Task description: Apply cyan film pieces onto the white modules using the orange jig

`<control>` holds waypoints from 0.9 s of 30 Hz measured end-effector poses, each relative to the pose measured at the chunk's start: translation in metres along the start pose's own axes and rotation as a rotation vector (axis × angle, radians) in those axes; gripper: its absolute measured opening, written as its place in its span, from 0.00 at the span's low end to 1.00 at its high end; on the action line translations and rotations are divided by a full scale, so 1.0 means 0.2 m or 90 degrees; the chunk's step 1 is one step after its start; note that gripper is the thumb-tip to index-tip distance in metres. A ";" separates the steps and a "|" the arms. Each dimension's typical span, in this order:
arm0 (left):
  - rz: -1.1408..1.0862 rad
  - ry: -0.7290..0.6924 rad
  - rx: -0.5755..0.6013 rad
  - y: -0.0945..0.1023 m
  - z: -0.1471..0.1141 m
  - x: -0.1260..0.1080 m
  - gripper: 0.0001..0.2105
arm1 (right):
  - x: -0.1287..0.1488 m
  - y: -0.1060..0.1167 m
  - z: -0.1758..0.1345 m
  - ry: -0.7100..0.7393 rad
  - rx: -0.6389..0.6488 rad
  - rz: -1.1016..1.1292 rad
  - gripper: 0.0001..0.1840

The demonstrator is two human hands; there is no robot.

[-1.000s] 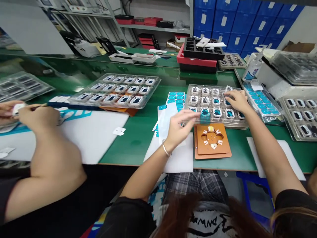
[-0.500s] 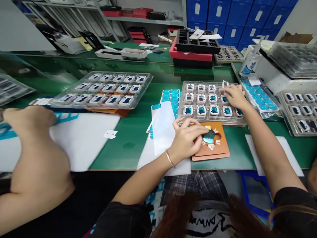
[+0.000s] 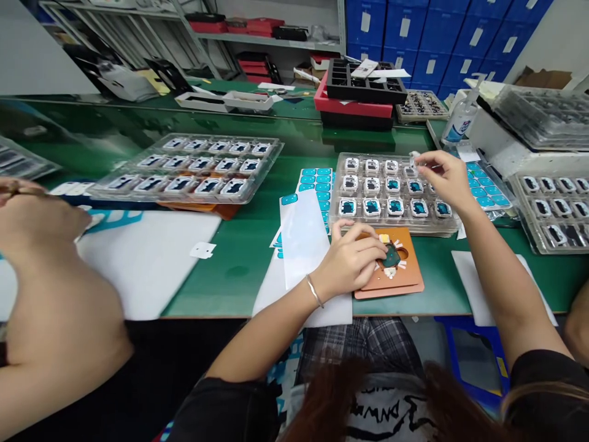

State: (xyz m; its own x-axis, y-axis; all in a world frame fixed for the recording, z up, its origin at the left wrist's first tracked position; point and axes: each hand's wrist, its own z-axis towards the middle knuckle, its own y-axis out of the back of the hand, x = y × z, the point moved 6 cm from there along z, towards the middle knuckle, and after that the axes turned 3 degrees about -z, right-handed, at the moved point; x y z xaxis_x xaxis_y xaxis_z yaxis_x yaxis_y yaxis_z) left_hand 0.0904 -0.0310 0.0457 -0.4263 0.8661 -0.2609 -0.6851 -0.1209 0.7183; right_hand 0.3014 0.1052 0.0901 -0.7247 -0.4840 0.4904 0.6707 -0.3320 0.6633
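My left hand (image 3: 354, 258) reaches over an orange fixture block (image 3: 407, 282). Its fingers are drawn together at the left edge of a small dark-teal plate (image 3: 392, 255), which lies over the middle of the block. White tabs and a yellow square surround the plate; my fingertips hide part of it. At the back right of a clear plastic tray (image 3: 338, 190), my right hand (image 3: 444, 178) is closed in a pinch on a small white frame part (image 3: 413, 157). Several white square frames with dark or teal centres (image 3: 394, 206) sit in the tray's pockets.
Teal sticker sheets (image 3: 315, 178) and a white sheet (image 3: 304, 239) lie left of the tray. Another filled tray (image 3: 271, 166) stands farther left, near a co-worker's arm (image 3: 59, 288). At right are a pump bottle (image 3: 460, 120) and a further parts tray (image 3: 547, 230).
The teal plate, tilted up in my left fingers before, now lies flatter on the orange block. My right hand has shifted slightly and pinches the white frame part at the tray's back.
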 end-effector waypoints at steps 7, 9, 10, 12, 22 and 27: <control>-0.014 -0.025 0.101 -0.01 0.00 0.01 0.14 | 0.24 -0.01 -0.34 -0.015 0.158 0.292 0.08; -0.016 -0.031 0.112 0.00 0.00 0.02 0.14 | 0.26 -0.02 -0.41 -0.026 0.187 0.298 0.08; -0.015 -0.036 0.115 0.00 0.00 0.02 0.14 | 0.27 -0.03 -0.44 -0.017 0.198 0.278 0.07; -0.008 -0.048 0.114 -0.01 0.00 0.02 0.14 | 0.29 -0.03 -0.47 0.022 0.218 0.220 0.07; 0.024 -0.072 0.132 -0.01 0.00 0.01 0.13 | 0.30 -0.02 -0.49 0.096 0.294 0.165 0.09; 0.023 -0.053 0.155 -0.02 0.00 0.01 0.12 | 0.29 0.03 -0.47 0.122 0.252 0.109 0.10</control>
State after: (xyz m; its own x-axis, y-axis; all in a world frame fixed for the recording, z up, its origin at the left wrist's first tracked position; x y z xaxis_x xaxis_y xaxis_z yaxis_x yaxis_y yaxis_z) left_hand 0.0909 -0.0286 0.0421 -0.3911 0.9013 -0.1865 -0.5038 -0.0400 0.8629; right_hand 0.2788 -0.0017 0.0689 -0.5423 -0.6576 0.5230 0.6391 0.0812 0.7648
